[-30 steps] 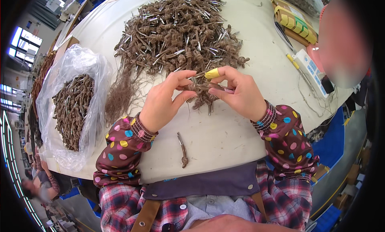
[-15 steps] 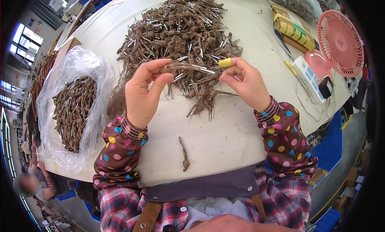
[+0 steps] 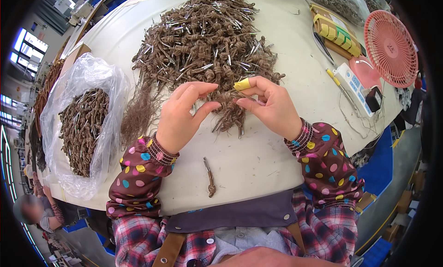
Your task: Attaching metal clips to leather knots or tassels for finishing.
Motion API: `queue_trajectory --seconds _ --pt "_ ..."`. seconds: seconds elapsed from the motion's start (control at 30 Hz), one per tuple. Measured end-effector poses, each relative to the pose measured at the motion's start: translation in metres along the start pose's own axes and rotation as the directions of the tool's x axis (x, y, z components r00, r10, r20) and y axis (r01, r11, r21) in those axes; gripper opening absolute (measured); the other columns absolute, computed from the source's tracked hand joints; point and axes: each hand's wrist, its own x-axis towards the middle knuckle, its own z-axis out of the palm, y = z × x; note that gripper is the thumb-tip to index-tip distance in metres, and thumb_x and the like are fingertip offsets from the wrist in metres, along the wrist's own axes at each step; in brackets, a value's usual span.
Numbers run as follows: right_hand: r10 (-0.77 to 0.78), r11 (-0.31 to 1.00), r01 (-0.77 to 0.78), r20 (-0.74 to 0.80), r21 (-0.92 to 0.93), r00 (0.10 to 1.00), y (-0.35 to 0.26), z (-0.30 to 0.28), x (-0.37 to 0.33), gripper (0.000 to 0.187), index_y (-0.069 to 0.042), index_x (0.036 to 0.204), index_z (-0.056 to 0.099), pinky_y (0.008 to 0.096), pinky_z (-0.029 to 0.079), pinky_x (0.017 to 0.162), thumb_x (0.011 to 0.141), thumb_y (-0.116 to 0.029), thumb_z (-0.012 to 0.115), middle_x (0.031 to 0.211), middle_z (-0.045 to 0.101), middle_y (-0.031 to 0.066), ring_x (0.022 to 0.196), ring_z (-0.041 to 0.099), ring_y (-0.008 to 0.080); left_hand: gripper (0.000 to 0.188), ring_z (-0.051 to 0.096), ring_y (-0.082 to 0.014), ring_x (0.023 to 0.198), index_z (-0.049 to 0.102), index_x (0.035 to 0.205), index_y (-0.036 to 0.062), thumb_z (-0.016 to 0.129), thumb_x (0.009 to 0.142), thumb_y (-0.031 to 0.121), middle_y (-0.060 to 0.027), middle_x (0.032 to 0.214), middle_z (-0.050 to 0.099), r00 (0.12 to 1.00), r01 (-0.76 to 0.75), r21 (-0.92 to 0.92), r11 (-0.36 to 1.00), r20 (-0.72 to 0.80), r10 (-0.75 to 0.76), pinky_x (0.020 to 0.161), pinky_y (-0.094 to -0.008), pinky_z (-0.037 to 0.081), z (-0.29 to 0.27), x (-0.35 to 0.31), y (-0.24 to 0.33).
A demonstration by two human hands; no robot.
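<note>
A person's left hand (image 3: pixel 181 117) and right hand (image 3: pixel 272 105) meet over the middle of a pale counter (image 3: pixel 258 165), both pinching 1 knotted brown cord piece (image 3: pixel 228 98) between thumb and fingertips; the right forefinger wears a wrap of yellow tape (image 3: pixel 242 84). The piece sits at the near edge of a large heap of like cords with metal tips (image 3: pixel 207 41), which spreads toward the far side. 1 single cord (image 3: pixel 210 177) lies alone on the counter near the person's body, between the 2 spotted sleeves. At the left, a clear plastic bag (image 3: pixel 83 82) stands open, holding a smaller batch of cords (image 3: pixel 83 126). At the far right are a pink fan (image 3: pixel 390 34), a white device with buttons (image 3: pixel 353 87) and yellow rolls (image 3: pixel 337 31). Judging by the 2 lots, most of the work appears to remain: the heap far outweighs the bagged share.
</note>
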Motion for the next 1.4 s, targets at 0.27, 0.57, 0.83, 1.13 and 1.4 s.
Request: queue_trajectory --seconds 0.27,0.57,0.83,1.13,1.4 --pt "0.099 0.990 -0.105 0.059 0.094 0.993 0.001 0.003 -0.002 0.027 0.004 0.111 0.053 0.0199 0.048 0.080 0.087 -0.003 0.064 0.096 0.066 0.0075 0.097 0.063 0.0115 0.021 0.061 -0.0205 0.077 0.066 0.093 0.0083 0.073 0.073 0.008 -0.0018 0.086 0.065 0.940 -0.295 0.357 0.886 -0.058 0.336 0.070 -0.0352 0.051 0.003 -0.002 -0.005" --pt "0.168 0.868 -0.176 0.060 0.464 0.984 0.004 0.014 -0.005 0.030 0.003 0.111 0.054 0.0183 0.045 0.070 0.086 -0.007 0.067 0.091 0.067 0.0043 0.081 0.056 0.0037 0.014 0.066 -0.0192 0.070 0.059 0.091 0.0073 0.067 0.079 0.004 -0.0023 0.080 0.067 0.903 -0.320 0.441 0.838 -0.124 0.410 0.061 -0.0326 0.052 0.010 -0.001 -0.010" --pt "0.057 0.931 -0.074 0.057 0.357 0.997 0.016 0.021 -0.007 0.045 0.000 0.119 0.047 0.0214 0.041 0.052 0.090 -0.030 0.064 0.099 0.062 0.0028 0.062 0.049 0.0029 0.013 0.064 -0.0247 0.062 0.053 0.094 0.0036 0.062 0.085 0.003 -0.0091 0.075 0.064 0.993 0.003 -0.051 0.999 -0.114 -0.009 0.054 -0.0326 0.049 0.020 -0.012 -0.005" --pt "-0.430 0.590 0.339 0.071 -0.733 0.900 -0.029 -0.001 0.001 0.027 -0.009 0.085 0.054 0.0325 0.046 0.052 0.083 -0.034 0.066 0.080 0.055 0.0033 0.061 0.058 0.0214 0.014 0.060 -0.0289 0.061 0.053 0.093 0.0041 0.063 0.084 0.003 -0.0117 0.075 0.060 0.991 -0.089 0.093 0.992 -0.087 0.097 0.054 -0.0348 0.047 0.016 -0.012 -0.009" --pt "-0.573 0.272 0.439 0.223 -0.856 0.789 -0.035 0.005 0.005 0.022 -0.014 0.077 0.054 0.0286 0.041 0.047 0.077 -0.029 0.069 0.072 0.049 0.0002 0.054 0.052 0.0159 0.013 0.060 -0.0294 0.062 0.053 0.092 0.0043 0.063 0.084 0.004 -0.0120 0.075 0.060 0.989 -0.108 0.114 0.988 -0.092 0.119 0.054 -0.0350 0.047 0.014 -0.009 -0.005"
